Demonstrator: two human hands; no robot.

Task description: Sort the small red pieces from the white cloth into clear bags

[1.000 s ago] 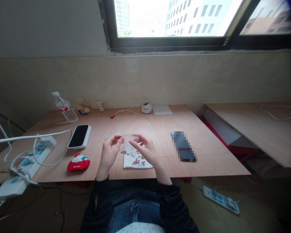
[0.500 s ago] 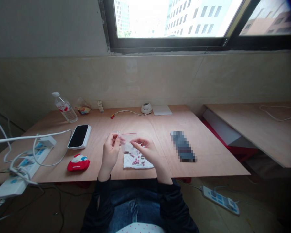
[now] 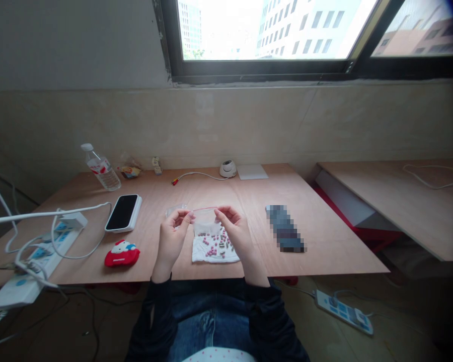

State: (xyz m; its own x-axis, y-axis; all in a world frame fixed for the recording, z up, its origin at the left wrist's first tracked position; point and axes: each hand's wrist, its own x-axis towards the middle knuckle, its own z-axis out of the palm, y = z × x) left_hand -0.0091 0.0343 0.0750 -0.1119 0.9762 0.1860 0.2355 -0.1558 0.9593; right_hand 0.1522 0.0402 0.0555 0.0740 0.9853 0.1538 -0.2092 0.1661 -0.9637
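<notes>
Plywood table (image 3: 324,241), clock positions taken from the centre, 12 toward the wall:

- Centre: white cloth (image 3: 201,255) bearing pink beads (image 3: 211,250)
- 12: white dome camera (image 3: 228,169); white cable (image 3: 192,174), red-tipped
- 1: white pad (image 3: 252,171)
- 3: dark flat object (image 3: 285,235), pixelated
- 9: red cartoon-cat pouch (image 3: 122,253); white power strip (image 3: 20,294)
- 10: black phone on white case (image 3: 123,212); water bottle (image 3: 102,173)
- 11: snack wrapper (image 3: 130,172)

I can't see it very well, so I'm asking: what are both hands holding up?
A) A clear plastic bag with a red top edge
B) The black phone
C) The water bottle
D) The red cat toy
A. The left hand and right hand pinch the clear plastic bag at its top, above a white cloth dotted with pink beads.
</notes>
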